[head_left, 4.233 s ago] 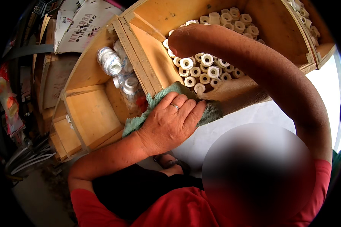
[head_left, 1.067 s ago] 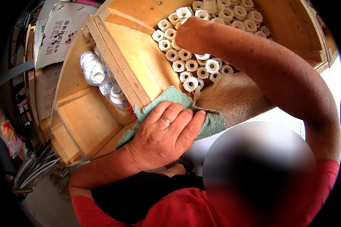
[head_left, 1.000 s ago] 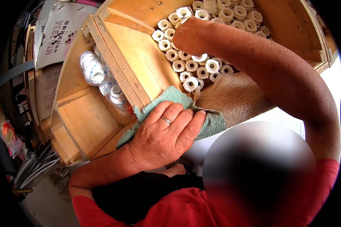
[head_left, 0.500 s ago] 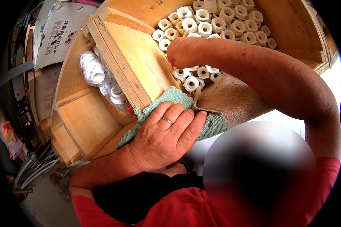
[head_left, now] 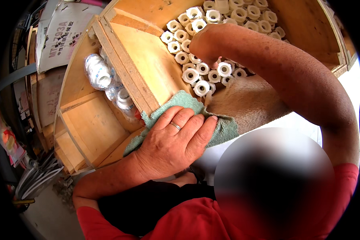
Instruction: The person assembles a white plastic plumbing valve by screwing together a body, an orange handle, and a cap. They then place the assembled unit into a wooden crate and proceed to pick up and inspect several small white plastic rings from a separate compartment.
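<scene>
My left hand lies with its fingers stretched over a green ribbed cloth, which is draped on the front rim of a wooden bin; its thumb is hidden. A ring is on one finger. Inside the bin, my right hand reaches down among white plastic pipe fittings, with hexagonal collars and round holes. Only one fingertip shows below the wrist, close beside a white fitting. The other fingers are hidden behind hand and forearm, so whether they grip a fitting cannot be seen.
A brown fuzzy cloth covers the bin's front right edge. Wooden dividers separate a left compartment with plastic-wrapped white fittings. Farther left stand a cardboard box and a bundle of grey tubing.
My right hand has moved away and to the right across the fittings, uncovering several at the left. A fingertip now shows by one fitting. My left hand stays nearly still.
</scene>
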### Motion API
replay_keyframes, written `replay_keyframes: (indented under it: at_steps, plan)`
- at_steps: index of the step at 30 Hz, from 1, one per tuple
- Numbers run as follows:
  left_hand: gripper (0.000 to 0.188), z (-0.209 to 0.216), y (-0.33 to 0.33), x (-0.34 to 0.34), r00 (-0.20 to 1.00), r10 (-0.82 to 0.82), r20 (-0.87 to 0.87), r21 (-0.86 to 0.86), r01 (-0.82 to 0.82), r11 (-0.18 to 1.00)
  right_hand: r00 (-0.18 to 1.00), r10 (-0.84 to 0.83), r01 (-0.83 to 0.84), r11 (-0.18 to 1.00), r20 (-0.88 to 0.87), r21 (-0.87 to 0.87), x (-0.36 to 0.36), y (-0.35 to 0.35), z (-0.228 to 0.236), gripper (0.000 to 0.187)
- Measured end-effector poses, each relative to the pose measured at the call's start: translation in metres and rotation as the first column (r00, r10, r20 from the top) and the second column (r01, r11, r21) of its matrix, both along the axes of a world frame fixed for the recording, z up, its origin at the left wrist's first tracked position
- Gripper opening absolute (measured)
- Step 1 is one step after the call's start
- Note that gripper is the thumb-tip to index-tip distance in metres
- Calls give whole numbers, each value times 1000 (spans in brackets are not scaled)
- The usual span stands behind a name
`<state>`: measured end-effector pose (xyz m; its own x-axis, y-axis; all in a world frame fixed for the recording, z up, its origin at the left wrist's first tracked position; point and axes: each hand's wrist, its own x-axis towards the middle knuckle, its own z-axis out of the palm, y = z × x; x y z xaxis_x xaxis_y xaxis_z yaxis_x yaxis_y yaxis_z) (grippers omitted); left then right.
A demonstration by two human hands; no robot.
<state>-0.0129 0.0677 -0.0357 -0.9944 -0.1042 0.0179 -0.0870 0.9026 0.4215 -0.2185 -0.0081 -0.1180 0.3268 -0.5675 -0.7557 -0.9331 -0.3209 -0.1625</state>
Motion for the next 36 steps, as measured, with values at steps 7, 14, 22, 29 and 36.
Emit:
replay_keyframes:
  at_steps: [7, 14, 22, 29, 36]
  plan:
    - [72, 0, 1, -1, 1000, 16, -16, 3, -16, 1000, 984, 176, -178, 981, -33, -81, 5, 18, 10, 28]
    - [72, 1, 2, -1, 1000, 23, -9, -1, -23, 1000, 981, 188, -192, 977, -54, -95, 10, 20, 3, 23]
    - [73, 2, 2, -1, 1000, 18, 2, 4, -18, 1000, 986, 168, -168, 978, -10, -126, 9, 19, -7, 23]
    - [72, 2, 0, -1, 1000, -4, 4, -5, 4, 1000, 996, 27, -9, 978, 83, -209, 4, 6, -6, 20]
    - [73, 1, -1, 2, 1000, -5, 10, 6, 5, 1000, 958, -106, 188, 934, 268, -303, 7, 6, -1, 17]
